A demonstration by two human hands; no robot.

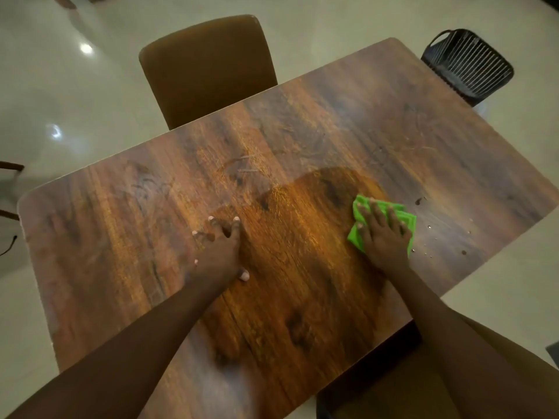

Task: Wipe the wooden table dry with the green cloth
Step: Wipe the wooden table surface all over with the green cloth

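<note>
Cloth: the green cloth lies folded and flat on the wooden table, under the right hand.
Right hand: the right hand is spread flat on top of the cloth with straight fingers. It presses down and does not clutch.
Left hand: the left hand is well to the left of the cloth, fingers splayed, fingertips propped on bare wood, holding nothing.
Water: the drops and a small smear sit just right of the cloth, not yet wiped.
Risk, streaks: a sweep over those drops would likely spread them into a film rather than lift them if the cloth is already damp.
Risk, slipping: with a flat palm alone, the cloth may bunch or slide out from under the fingers on a fast stroke.
Risk, fingerprints: the propped left fingertips may mark wood on the left of the cloth.
Risk, edge: drops pushed right of the cloth could run off onto the floor.
Around: a brown chair is beyond the cloth to the far left, and a black basket is beyond it to the far right, on the floor.
In the way: nothing on the table lies between the cloth and the drops.
</note>
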